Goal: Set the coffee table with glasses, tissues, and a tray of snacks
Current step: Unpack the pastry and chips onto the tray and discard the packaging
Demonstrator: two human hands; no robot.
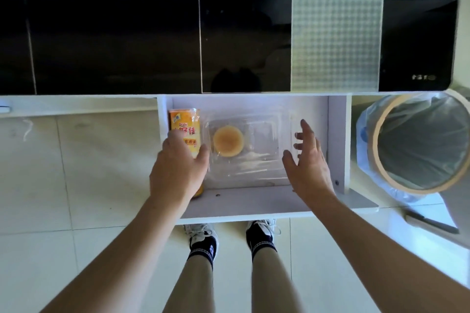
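An open white drawer [254, 201] holds an orange snack canister [185, 124] lying at its left side. Beside it sits a clear plastic clamshell box [256, 147] with one round golden cake [228, 140] inside. My left hand [178, 168] is over the lower part of the canister, fingers curved around it. My right hand [306, 160] hovers at the right edge of the clear box, fingers spread and holding nothing.
A round bin [417, 142] lined with a blue plastic bag stands right of the drawer. Black glossy cabinet fronts [114, 40] fill the upper view. My legs and shoes [229, 239] stand on pale floor tiles below the drawer.
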